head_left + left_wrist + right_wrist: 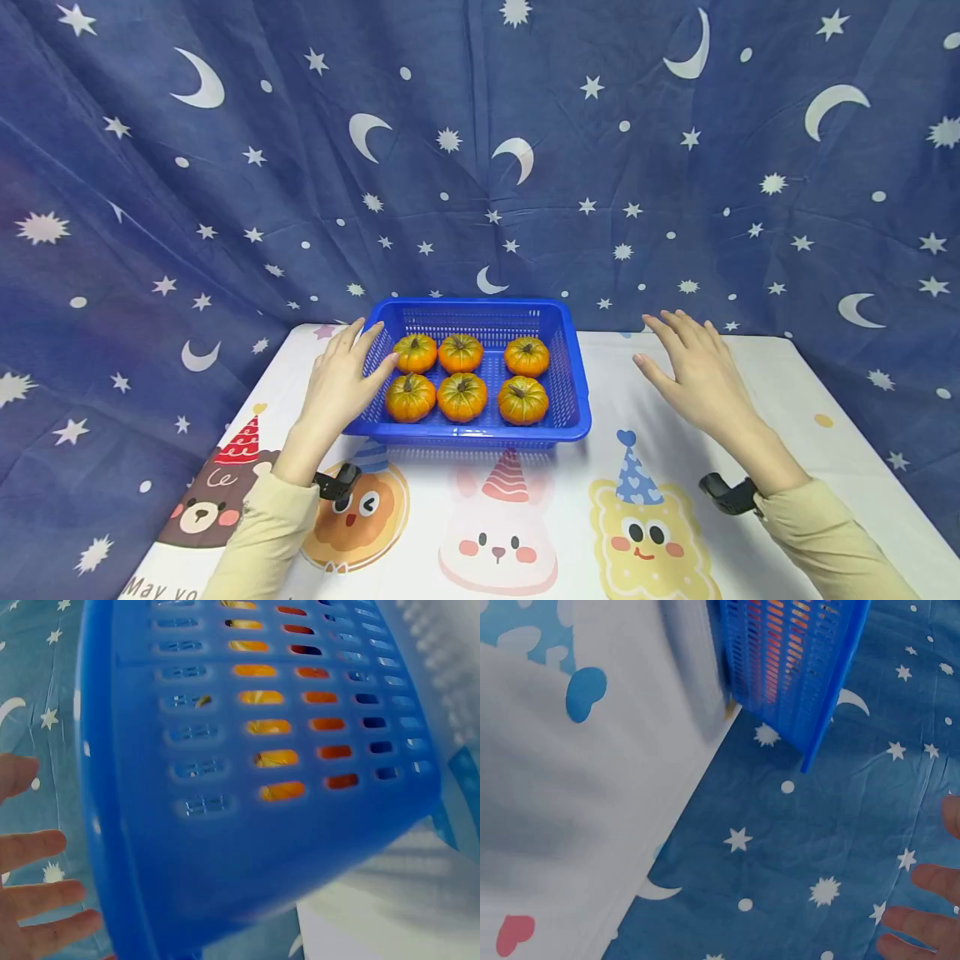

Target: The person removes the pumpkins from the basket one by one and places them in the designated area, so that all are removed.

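Observation:
A blue plastic basket [480, 432] holds several small orange pumpkins [462, 397], in two rows of three, with a wider gap before the right pair. My left hand [341, 383] is over the basket's left rim, fingers spread; whether it touches the rim I cannot tell. In the left wrist view its fingers [37, 896] lie beside the basket wall [202, 862]. My right hand [701, 375] hovers to the right of the basket, apart from it, fingers spread and holding nothing. The right wrist view shows its fingers [922, 922] away from the basket [780, 682].
A white tablecloth [420, 525] with cartoon figures covers the table. Behind it hangs a dark blue curtain [465, 208] with moons and stars, which also runs along both sides. Each wrist wears a black camera strap.

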`<state>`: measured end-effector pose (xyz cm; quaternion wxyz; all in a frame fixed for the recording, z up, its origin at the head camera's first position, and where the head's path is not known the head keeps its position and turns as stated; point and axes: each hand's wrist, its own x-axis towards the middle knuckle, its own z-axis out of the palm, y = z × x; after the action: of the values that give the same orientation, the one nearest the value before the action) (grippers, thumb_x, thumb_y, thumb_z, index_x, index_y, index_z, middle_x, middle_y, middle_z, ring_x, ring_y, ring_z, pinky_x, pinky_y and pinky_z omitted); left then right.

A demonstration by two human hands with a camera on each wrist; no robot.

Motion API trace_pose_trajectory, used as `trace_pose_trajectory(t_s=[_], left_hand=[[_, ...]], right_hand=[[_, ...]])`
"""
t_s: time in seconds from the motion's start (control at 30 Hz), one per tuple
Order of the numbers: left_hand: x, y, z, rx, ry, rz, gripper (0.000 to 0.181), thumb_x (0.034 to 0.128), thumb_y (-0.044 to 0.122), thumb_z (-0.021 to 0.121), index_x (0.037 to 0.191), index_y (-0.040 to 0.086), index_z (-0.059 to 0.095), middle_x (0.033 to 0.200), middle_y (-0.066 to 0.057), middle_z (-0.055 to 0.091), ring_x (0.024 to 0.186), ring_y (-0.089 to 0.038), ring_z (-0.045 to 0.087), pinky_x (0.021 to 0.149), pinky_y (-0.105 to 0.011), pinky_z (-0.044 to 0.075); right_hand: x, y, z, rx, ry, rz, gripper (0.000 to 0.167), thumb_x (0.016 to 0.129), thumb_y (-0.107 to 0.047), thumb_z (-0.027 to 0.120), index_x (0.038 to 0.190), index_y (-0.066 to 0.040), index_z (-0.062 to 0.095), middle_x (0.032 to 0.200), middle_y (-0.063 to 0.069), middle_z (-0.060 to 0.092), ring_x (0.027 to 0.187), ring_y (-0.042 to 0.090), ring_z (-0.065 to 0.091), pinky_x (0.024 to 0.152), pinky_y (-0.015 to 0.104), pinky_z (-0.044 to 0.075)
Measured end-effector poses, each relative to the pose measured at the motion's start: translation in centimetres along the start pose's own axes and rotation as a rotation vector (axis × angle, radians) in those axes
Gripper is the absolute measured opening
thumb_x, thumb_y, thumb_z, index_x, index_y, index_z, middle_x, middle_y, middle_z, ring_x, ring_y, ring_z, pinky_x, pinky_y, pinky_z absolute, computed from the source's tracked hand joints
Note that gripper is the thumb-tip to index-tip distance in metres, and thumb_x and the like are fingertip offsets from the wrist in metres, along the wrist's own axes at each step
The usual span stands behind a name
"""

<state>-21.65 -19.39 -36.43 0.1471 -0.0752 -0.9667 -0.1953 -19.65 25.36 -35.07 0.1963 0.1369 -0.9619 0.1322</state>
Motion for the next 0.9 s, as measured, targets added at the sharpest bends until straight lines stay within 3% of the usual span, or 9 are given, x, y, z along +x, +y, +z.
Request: trace_pose_trajectory(t_s=[0.33, 0.9], left_hand=[[-0.9, -1.9, 0.4, -0.072, 0.100, 0.032, 0.053, 0.0921, 0.032, 0.060, 0.139, 0.010, 0.049, 0.145, -0.022, 0.043, 0.131, -0.044, 0.041, 0.105, -0.064, 0.034], [-1.8, -2.9, 1.6, -0.225, 0.117, -0.054, 0.051, 0.0934, 0.030, 0.059, 0.140, 0.010, 0.049, 0.144, -0.021, 0.043, 0.132, -0.044, 0.039, 0.108, -0.062, 0.031]], right_hand=[[0.6, -1.6, 0.1, 0.018, 0.004, -0.045, 0.055, 0.095, -0.037, 0.056, 0.142, -0.010, 0.044, 0.144, 0.023, 0.043, 0.139, 0.042, 0.032, 0.117, 0.056, 0.016], [1.3, -3.9, 0.7, 0.024, -0.031, -0.103, 0.056, 0.093, -0.036, 0.058, 0.142, -0.011, 0.045, 0.144, 0.020, 0.044, 0.139, 0.040, 0.033, 0.116, 0.057, 0.021]])
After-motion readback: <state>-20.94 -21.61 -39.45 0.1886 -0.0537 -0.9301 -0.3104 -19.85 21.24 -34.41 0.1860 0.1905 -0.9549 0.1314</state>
